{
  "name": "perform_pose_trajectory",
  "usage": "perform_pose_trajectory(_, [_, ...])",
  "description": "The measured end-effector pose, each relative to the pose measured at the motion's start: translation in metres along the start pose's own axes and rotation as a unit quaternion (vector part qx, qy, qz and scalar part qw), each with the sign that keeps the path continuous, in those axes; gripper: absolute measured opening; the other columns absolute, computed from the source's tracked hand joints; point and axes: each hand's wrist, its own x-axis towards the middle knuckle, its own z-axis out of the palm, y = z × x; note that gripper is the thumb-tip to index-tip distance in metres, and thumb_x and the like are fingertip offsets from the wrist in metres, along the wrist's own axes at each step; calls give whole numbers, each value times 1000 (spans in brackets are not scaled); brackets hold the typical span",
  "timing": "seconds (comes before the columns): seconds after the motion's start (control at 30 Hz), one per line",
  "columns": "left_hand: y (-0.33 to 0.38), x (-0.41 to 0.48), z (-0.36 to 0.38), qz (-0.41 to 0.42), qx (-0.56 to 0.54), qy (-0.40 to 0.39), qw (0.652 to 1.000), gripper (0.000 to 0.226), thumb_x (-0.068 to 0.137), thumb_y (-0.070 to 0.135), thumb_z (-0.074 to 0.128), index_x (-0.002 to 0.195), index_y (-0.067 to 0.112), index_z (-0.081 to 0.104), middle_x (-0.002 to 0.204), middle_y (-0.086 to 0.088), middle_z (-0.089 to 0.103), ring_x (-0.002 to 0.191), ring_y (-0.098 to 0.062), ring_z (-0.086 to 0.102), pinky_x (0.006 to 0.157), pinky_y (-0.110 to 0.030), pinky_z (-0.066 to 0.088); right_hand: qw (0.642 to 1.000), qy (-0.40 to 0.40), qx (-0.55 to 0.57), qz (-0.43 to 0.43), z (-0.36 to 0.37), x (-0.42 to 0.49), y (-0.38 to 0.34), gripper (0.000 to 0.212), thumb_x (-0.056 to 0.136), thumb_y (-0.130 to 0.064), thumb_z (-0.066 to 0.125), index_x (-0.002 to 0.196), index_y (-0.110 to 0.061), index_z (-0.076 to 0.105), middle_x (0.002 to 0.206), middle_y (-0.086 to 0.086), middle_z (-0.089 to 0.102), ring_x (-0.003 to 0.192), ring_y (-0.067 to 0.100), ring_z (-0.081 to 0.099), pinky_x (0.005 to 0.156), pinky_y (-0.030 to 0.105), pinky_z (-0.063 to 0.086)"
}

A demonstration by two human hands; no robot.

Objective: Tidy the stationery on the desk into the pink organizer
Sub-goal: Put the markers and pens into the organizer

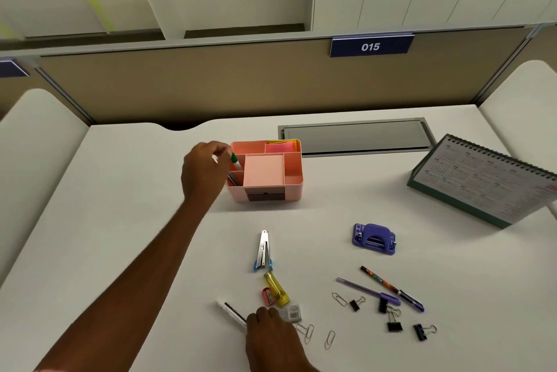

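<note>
Centre left of frame, your left hand (205, 169) pinches a green marker (235, 159), tilted, tip down over the left slot of the organizer (294, 190), directly below your fingers. Bottom centre, your right hand (271, 329) curls around a white pen (230, 313) that lies diagonally, pointing up-left, on the bench (135, 190).

The light is soft and even and comes from above. The white desk (120, 190) looks bright, without hard glare. Short pale shadows lie beside the pink organizer (265, 190) and the hole punch (373, 239). A yellow-green streak crosses the upper left. Straight lines bend near the frame edges, and the calendar (488, 181) at right is slightly blurred.
</note>
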Motion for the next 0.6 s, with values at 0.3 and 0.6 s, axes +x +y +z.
perform_pose_trajectory(0.3, [26, -117, -11, 18, -148, -437, 887, 41, 86, 34, 84, 125, 33, 73, 110, 18, 75, 102, 1, 69, 82, -18, 52, 967, 131, 216, 15, -90, 12, 61, 21, 96, -39, 52, 99, -25, 66, 98, -6, 63, 92, 14, 61, 80, 35, 53])
perform_pose_trajectory(0.6, [43, -134, -7, 70, -176, -432, 882, 65, 76, 21, 92, 135, 31, 67, 108, 11, 76, 99, -5, 71, 88, -26, 61, 896, 191, 389, 98, -146, 21, 95, 22, 89, -31, 79, 104, -29, 63, 87, -12, 71, 80, 1, 68, 71, 16, 55])
